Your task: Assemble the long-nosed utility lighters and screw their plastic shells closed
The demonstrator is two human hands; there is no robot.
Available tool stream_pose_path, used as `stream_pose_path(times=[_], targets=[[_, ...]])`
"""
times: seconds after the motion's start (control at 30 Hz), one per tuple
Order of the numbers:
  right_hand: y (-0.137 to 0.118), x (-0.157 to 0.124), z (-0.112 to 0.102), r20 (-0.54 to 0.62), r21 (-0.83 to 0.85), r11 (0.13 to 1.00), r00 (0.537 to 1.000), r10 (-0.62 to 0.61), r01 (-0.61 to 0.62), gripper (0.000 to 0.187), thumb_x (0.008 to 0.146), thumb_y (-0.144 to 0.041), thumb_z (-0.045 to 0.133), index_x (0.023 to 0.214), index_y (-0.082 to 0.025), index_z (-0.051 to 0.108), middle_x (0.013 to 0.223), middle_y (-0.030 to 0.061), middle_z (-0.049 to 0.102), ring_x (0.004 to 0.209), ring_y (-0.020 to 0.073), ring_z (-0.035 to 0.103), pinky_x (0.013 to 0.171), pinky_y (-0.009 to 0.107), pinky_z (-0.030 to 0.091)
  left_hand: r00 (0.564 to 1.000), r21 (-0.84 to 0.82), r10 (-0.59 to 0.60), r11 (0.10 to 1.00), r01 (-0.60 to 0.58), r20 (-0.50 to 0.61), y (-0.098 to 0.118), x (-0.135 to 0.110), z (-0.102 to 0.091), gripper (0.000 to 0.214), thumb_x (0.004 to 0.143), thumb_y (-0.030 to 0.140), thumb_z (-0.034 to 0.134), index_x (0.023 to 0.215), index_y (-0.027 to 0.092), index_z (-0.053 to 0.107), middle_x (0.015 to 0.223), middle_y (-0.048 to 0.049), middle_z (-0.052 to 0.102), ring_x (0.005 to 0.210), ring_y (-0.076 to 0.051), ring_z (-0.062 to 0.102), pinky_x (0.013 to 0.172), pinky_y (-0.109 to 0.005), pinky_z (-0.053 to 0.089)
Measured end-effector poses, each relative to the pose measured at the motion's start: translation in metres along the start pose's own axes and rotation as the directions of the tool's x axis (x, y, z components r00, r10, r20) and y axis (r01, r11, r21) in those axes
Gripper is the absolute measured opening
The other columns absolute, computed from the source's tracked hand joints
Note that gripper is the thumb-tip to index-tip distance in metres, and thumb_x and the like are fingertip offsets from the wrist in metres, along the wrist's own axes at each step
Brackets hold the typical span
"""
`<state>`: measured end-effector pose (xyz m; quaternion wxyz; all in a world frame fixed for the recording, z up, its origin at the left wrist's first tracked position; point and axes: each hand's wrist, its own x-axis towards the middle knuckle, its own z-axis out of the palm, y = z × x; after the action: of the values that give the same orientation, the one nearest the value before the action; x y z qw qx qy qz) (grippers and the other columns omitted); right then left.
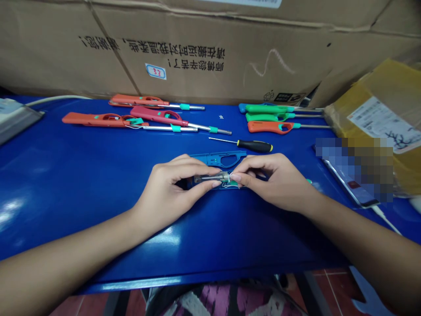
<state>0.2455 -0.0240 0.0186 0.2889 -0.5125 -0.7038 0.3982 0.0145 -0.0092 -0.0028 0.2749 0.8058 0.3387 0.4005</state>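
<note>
Between the thumb and fingers of my left hand (176, 182) is a clear, smoky fuel tank (208, 177) of a long-nosed lighter, lying level. My right hand (278, 182) pinches the small pale fitting (229, 177) at the tank's right end. Thin white wires (226, 184) loop below that end. Under my hands lies a blue lighter casing half, mostly hidden. Just behind, another blue casing half (219, 158) with a trigger opening rests on the table. Farther back is a black and yellow screwdriver (255, 145).
Orange (138, 101) and red (159, 115) lighters lie at the back left. Green lighters (269, 109) and an orange one (270, 127) lie at the back right. A phone (355, 175) leans by a taped parcel (391, 105). A large cardboard box (197, 26) stands behind.
</note>
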Motion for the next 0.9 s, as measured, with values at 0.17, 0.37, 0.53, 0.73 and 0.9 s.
stream_pose_path(times=[0.17,0.37,0.53,0.73,0.9], targets=[[0.001,-0.001,0.001,-0.008,0.026,1.000,1.000,0.009,-0.009,0.018,0.090,-0.029,0.067,0.079,-0.016,0.075,0.067,0.0005,0.065,0.060,0.0107,0.050,0.056,0.026,0.038,1.000,0.004,-0.022,1.000,0.022,-0.003,0.001,0.001,-0.001,0.018,0.083,0.021,0.081,0.101,0.018,0.080,0.092,-0.0030,0.080,0.082,-0.014,0.070,0.076,-0.025,0.056],[0.001,0.000,0.002,-0.011,0.042,0.999,1.000,0.005,-0.004,0.021,0.090,-0.029,0.066,0.075,-0.017,0.073,0.069,0.0021,0.068,0.063,0.0125,0.054,0.058,0.027,0.041,1.000,0.000,-0.013,1.000,0.013,-0.003,0.002,0.000,-0.003,0.020,0.082,0.019,0.082,0.102,0.019,0.080,0.093,-0.0027,0.080,0.083,-0.014,0.069,0.078,-0.027,0.056],[0.002,0.001,0.003,-0.014,0.025,1.000,1.000,-0.001,0.001,0.021,0.090,-0.029,0.065,0.074,-0.017,0.073,0.068,0.0012,0.068,0.061,0.0120,0.054,0.057,0.027,0.041,1.000,-0.006,-0.027,1.000,0.027,-0.008,0.000,0.000,-0.002,0.019,0.082,0.021,0.082,0.102,0.020,0.081,0.094,-0.0025,0.080,0.084,-0.015,0.069,0.078,-0.028,0.056],[0.004,-0.002,0.006,-0.076,-0.177,0.974,0.984,-0.160,0.145,0.011,0.088,-0.022,0.066,0.083,-0.017,0.075,0.073,0.0000,0.066,0.067,0.0119,0.058,0.065,0.027,0.046,0.995,0.087,-0.029,0.996,0.020,0.099,-0.001,0.003,-0.006,0.020,0.086,0.025,0.079,0.105,0.024,0.080,0.100,-0.0006,0.080,0.093,-0.017,0.068,0.087,-0.030,0.053],[0.006,-0.003,0.011,-0.046,-0.340,0.878,0.927,-0.372,0.336,0.018,0.087,-0.025,0.072,0.103,-0.017,0.072,0.098,0.0044,0.067,0.092,0.0169,0.061,0.085,0.031,0.049,0.988,0.127,-0.029,0.992,0.010,0.150,-0.004,0.005,-0.008,0.016,0.087,0.026,0.077,0.102,0.026,0.080,0.100,-0.0002,0.077,0.094,-0.017,0.066,0.088,-0.032,0.051]])
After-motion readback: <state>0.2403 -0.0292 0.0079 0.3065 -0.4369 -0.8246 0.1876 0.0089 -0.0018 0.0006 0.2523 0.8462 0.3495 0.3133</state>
